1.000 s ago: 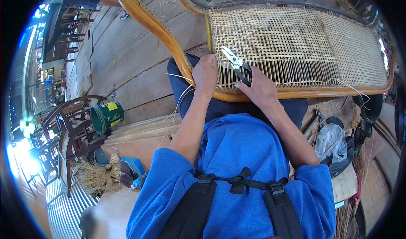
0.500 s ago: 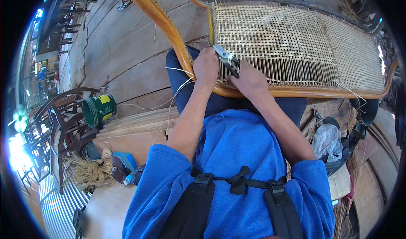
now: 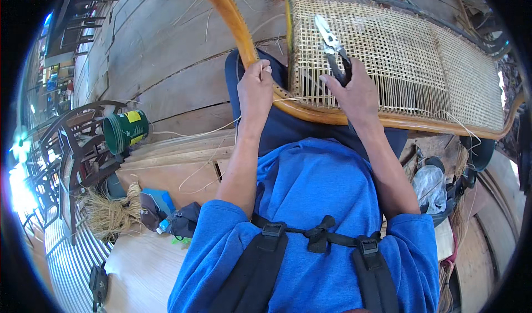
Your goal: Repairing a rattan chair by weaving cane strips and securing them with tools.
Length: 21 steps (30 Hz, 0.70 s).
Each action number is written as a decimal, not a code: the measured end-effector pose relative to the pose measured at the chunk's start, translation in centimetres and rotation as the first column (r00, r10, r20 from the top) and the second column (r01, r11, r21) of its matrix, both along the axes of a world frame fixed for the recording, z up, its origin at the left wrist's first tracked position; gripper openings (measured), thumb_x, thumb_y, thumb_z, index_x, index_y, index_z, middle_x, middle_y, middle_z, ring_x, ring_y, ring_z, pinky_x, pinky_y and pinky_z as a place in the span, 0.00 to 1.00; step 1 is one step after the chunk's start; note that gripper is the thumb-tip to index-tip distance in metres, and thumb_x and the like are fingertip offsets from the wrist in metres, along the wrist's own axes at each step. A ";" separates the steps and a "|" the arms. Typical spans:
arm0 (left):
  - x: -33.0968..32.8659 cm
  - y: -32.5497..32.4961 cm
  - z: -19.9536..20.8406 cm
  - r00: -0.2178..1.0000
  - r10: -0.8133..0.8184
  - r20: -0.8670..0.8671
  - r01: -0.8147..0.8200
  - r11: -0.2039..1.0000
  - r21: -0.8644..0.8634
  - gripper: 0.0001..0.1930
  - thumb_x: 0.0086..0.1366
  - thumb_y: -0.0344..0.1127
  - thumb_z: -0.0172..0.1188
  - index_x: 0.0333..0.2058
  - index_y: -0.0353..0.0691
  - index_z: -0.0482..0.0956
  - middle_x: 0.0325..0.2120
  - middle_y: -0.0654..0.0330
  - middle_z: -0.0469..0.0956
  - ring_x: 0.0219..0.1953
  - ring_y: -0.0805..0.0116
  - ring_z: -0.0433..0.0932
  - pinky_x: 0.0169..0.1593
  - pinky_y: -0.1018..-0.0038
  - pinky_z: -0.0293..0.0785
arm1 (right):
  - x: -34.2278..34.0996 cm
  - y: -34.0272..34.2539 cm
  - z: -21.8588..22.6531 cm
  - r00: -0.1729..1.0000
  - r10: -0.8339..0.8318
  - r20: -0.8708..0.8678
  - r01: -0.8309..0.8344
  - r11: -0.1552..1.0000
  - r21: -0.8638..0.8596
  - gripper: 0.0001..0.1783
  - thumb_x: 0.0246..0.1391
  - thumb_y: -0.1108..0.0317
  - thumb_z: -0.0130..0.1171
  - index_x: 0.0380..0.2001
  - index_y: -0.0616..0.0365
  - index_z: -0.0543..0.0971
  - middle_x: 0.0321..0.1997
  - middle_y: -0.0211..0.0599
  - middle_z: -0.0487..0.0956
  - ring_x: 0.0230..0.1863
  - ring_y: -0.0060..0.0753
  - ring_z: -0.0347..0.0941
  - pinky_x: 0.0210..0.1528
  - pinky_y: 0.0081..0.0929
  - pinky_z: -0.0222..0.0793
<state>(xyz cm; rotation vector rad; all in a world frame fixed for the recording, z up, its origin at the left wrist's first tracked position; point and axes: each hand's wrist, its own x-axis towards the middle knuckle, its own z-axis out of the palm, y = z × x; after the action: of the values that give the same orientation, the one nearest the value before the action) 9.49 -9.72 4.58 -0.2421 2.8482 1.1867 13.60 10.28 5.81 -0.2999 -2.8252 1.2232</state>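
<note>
My right hand (image 3: 360, 94) is wrapped round the black handles of pliers (image 3: 331, 40), whose bright metal jaws point up over the woven cane panel (image 3: 377, 39). At the near-left corner of the glossy wooden frame (image 3: 310, 113), my left hand (image 3: 256, 94) is closed, thumb and fingers pressed together against the frame's curved side. What it pinches, if anything, is hidden. A pale cane strand (image 3: 302, 97) runs between the left hand's side and the panel's near-left corner. The panel's near edge has loose, open weaving, and the frame lies across my lap.
To the left, a green bucket (image 3: 126, 131) lies tipped beside dark wooden chair parts (image 3: 83, 163). Below it are a bundle of cane fibre (image 3: 108, 216) and a dark pouch (image 3: 184, 220). A clear plastic bag (image 3: 429, 186) sits at the right. Loose strands trail over stacked boards (image 3: 183, 149).
The pliers have left the panel's near-left corner and moved right, jaws now angled up. My left hand has shifted left and nearer, onto the frame's curved side. The view has also shifted slightly.
</note>
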 end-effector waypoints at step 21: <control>-3.0 -1.0 1.5 0.987 0.005 0.159 -0.098 0.805 0.586 0.10 0.66 0.33 0.49 0.41 0.37 0.75 0.22 0.67 0.73 0.17 0.86 0.62 0.21 0.85 0.59 | -1.7 -1.1 -0.5 0.969 -0.013 0.248 -0.019 0.991 0.129 0.29 0.46 0.52 0.61 0.46 0.61 0.69 0.32 0.54 0.77 0.35 0.54 0.75 0.38 0.45 0.69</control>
<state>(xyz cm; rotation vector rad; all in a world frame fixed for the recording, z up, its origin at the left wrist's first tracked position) 6.45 -10.76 6.12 -0.3553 2.2050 1.8991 11.89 9.22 5.33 -0.4736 -3.1004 1.0621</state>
